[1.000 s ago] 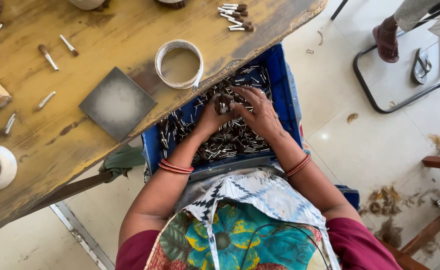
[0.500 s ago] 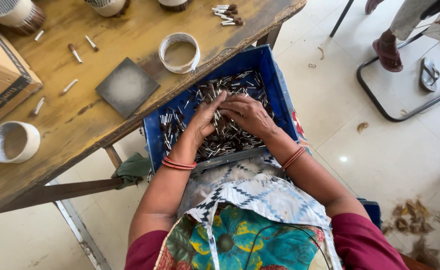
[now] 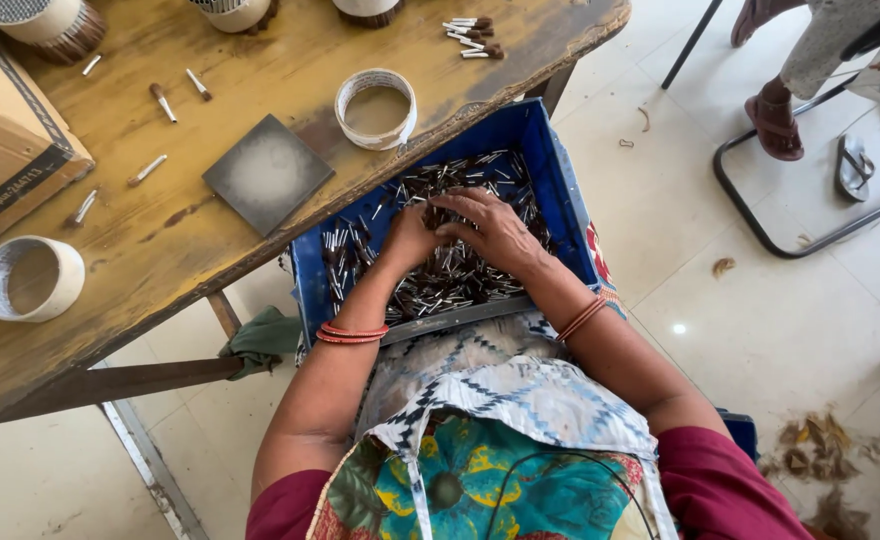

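While two hands [image 3: 465, 235] gather sticks [image 3: 460, 280], one crate [image 3: 550, 170]

We see a deep blue rectangular plastic crate [image 3: 550, 170] resting on the lap, its far edge tucked under the rim of the worn wooden table. It sits skewed, its long sides running diagonally across our view. Inside lies a loose heap of small slender pieces with silvery metal ends and dark brown tips [image 3: 460, 275], strewn in every direction and covering most of the crate's floor. The heap is thickest in the middle and thinner toward the left wall, where single pieces stand out against the blue. We cannot tell exactly what the pieces are. Part of the heap is hidden from us under the hands.
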